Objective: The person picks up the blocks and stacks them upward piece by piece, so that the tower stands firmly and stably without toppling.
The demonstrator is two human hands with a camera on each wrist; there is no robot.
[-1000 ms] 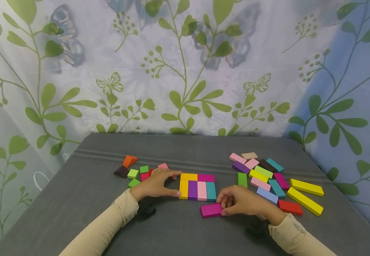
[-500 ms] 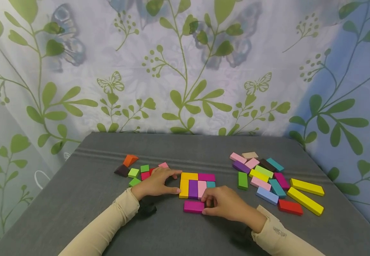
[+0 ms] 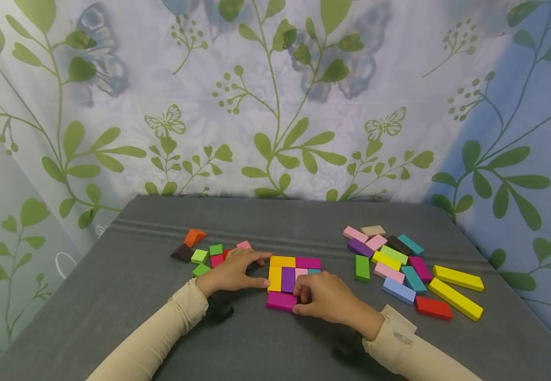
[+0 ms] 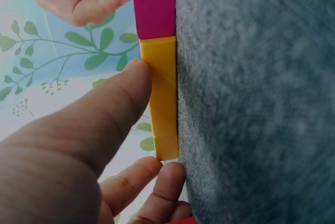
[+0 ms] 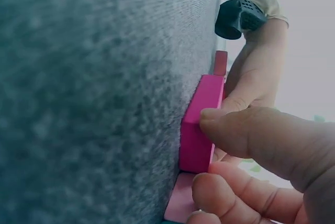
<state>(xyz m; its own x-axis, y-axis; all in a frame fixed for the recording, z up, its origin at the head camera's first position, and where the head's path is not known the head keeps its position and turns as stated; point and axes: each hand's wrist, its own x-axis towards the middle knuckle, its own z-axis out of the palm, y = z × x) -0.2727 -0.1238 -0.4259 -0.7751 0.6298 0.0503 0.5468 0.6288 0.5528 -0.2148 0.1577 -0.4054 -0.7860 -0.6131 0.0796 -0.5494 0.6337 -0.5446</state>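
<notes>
My right hand [image 3: 327,297] pinches a magenta block [image 3: 281,301] between thumb and fingers at its right end. That block lies along the near side of a flat rectangle of blocks, under the upright yellow block [image 3: 274,279] and the purple block [image 3: 288,279]. A pink and a teal block of the rectangle are partly covered by my right hand. Along the far side lie another yellow block [image 3: 282,261] and a magenta one [image 3: 308,263]. My left hand [image 3: 231,270] rests at the rectangle's left side, its thumb [image 4: 125,90] against the upright yellow block, fingers extended.
Left of the rectangle sit green blocks [image 3: 201,270], red ones, an orange wedge [image 3: 195,237] and a dark wedge [image 3: 182,253]. Many coloured blocks lie loosely at the right, including two long yellow ones [image 3: 456,299] and a red one [image 3: 433,308]. A patterned curtain [image 3: 275,106] hangs behind.
My right hand has slid the magenta block leftward and slightly away from me, up against the rectangle's near side. The left hand has stayed in place.
</notes>
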